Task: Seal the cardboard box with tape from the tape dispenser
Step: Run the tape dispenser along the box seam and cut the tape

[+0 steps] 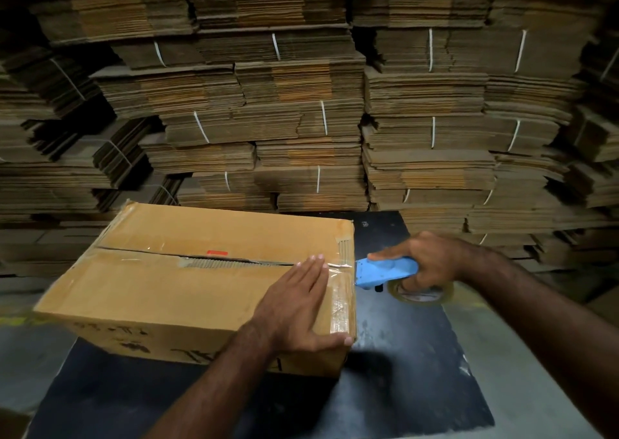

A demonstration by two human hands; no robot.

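Observation:
A brown cardboard box [187,277] lies on a black tabletop [402,371], its top flaps meeting at a centre seam that gapes slightly. My left hand [294,308] presses flat on the near flap by the box's right end, fingers straight and thumb hooked over the right edge. My right hand [432,261] grips a blue tape dispenser [385,271] just off the box's right end, level with the seam. A roll of clear tape [422,293] hangs under the dispenser. A short strip of clear tape runs from the dispenser onto the seam near my left fingertips.
Tall stacks of flattened cardboard [301,110], bundled with white straps, wall off the whole background close behind the table. Old clear tape covers the box's right and left ends. Grey floor [522,371] shows to the right of the table.

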